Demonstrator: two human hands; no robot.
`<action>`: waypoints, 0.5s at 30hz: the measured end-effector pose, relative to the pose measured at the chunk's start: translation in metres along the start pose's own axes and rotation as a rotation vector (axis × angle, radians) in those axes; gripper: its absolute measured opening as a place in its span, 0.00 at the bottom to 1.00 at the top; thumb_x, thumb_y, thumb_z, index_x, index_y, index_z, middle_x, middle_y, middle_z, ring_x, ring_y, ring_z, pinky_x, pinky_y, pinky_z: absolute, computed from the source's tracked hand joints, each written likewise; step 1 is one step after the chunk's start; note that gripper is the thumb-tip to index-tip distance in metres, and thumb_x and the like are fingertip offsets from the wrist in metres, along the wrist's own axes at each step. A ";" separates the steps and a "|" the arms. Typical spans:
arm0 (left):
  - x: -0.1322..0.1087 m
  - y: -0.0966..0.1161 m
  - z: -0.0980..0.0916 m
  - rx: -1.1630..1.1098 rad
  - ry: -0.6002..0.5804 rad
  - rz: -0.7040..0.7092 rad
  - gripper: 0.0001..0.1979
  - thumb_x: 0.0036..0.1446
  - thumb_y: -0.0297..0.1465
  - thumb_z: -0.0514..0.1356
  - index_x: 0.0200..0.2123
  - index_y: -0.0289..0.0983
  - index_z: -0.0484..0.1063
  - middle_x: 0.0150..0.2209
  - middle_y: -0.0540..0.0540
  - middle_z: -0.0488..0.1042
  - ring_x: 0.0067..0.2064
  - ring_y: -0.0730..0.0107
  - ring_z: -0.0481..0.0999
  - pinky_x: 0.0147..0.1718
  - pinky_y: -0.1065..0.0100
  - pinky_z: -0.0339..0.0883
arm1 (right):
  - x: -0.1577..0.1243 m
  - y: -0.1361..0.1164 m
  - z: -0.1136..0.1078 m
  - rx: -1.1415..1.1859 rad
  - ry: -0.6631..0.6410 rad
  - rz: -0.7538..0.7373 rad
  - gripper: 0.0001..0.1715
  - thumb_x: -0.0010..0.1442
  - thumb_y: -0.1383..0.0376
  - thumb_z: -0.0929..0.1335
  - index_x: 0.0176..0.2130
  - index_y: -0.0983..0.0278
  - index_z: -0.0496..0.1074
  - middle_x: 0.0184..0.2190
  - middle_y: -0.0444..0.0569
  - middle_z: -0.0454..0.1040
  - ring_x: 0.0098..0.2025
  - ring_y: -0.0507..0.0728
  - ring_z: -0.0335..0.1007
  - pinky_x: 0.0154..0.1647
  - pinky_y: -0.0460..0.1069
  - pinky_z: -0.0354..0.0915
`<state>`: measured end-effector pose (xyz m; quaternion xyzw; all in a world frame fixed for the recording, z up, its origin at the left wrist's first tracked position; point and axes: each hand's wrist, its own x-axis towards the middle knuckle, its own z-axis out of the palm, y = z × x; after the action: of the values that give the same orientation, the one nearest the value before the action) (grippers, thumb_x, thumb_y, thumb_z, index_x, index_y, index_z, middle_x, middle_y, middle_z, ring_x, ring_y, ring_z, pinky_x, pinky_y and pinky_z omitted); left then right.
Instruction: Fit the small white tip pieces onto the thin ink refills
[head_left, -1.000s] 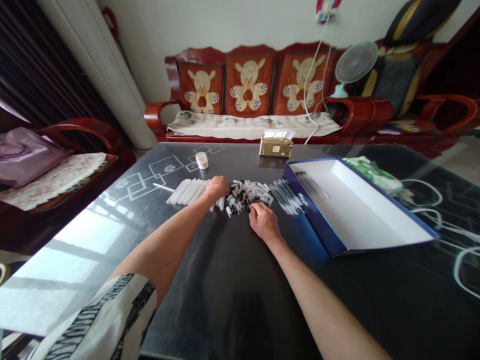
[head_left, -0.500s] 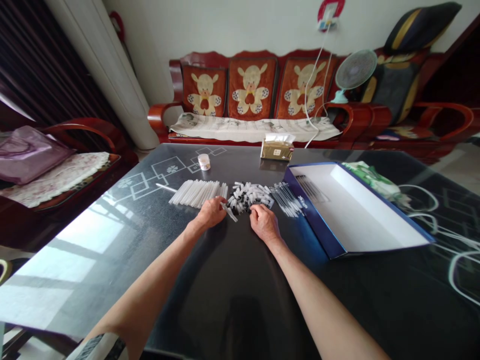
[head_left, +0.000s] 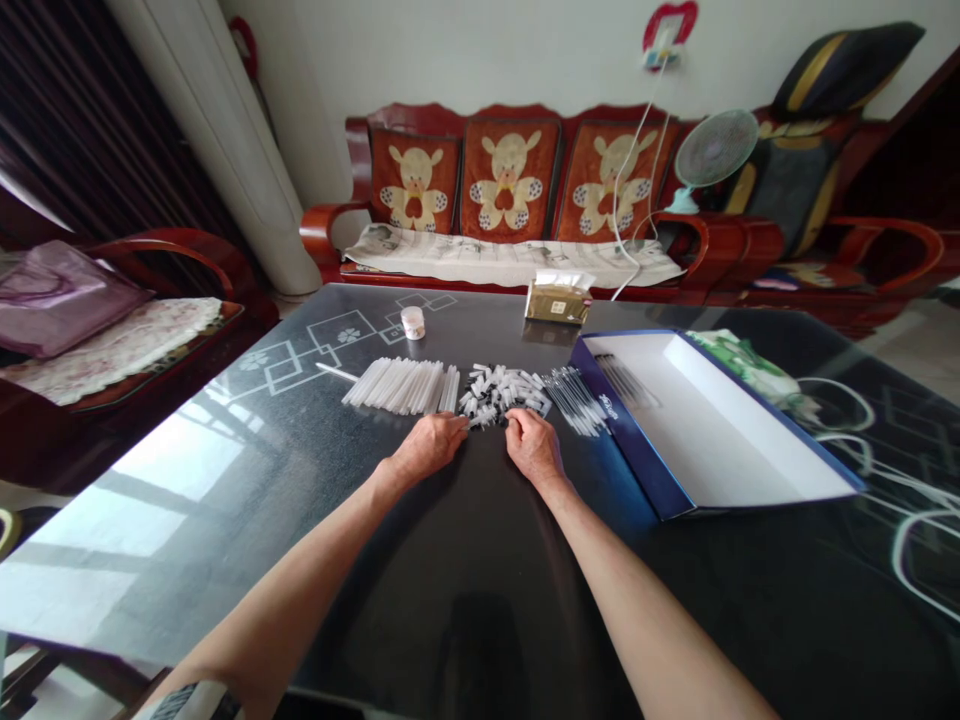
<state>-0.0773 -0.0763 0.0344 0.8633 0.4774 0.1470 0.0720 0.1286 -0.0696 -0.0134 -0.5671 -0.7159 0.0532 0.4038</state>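
Observation:
My left hand (head_left: 431, 443) is closed just in front of the pile, its fingertips pinched together. A pale end shows at them, apparently the white pen barrel seen there earlier, mostly hidden by the fingers. My right hand (head_left: 534, 445) is also closed, thumb and forefinger pinched at the pile's near edge; what they hold is too small to make out. Between and beyond the hands lies a heap of small white and black pen parts (head_left: 499, 388). Left of it is a row of white translucent pen barrels (head_left: 397, 385); right of it, several thin clear sticks like refills (head_left: 574, 400).
A blue box with a white inside (head_left: 705, 420) stands on the dark glossy table (head_left: 450, 570) at the right. Behind it lie a green-and-white bag (head_left: 742, 360) and white cables (head_left: 911, 530). Farther back are a small round tub (head_left: 412, 323) and a tissue box (head_left: 559, 300).
My left hand has turned and shifted slightly nearer the right hand; the white barrel that stuck out of it is now mostly hidden. My right hand stays nearly in place. The view has shifted slightly.

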 end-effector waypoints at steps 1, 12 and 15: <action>0.002 -0.002 0.006 -0.054 0.056 0.021 0.13 0.63 0.30 0.50 0.44 0.36 0.73 0.33 0.44 0.75 0.34 0.69 0.75 0.36 0.70 0.68 | 0.000 0.000 0.000 0.009 0.005 0.000 0.13 0.58 0.71 0.61 0.37 0.63 0.74 0.35 0.50 0.77 0.38 0.56 0.73 0.44 0.48 0.65; 0.037 -0.003 0.025 -0.005 0.372 -0.260 0.16 0.65 0.35 0.47 0.50 0.39 0.70 0.40 0.41 0.75 0.44 0.63 0.74 0.42 0.69 0.65 | 0.003 0.003 0.000 0.038 0.020 0.018 0.16 0.58 0.73 0.60 0.39 0.63 0.74 0.37 0.52 0.74 0.41 0.57 0.72 0.46 0.49 0.67; 0.035 0.000 0.030 0.053 0.307 -0.256 0.21 0.67 0.40 0.45 0.55 0.43 0.68 0.37 0.42 0.74 0.40 0.64 0.74 0.38 0.69 0.64 | 0.002 -0.001 -0.002 0.011 -0.033 0.020 0.16 0.58 0.72 0.61 0.39 0.61 0.75 0.38 0.51 0.74 0.41 0.56 0.72 0.46 0.49 0.67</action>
<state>-0.0495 -0.0462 0.0124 0.7646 0.5924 0.2538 -0.0063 0.1289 -0.0693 -0.0104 -0.5708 -0.7166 0.0707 0.3945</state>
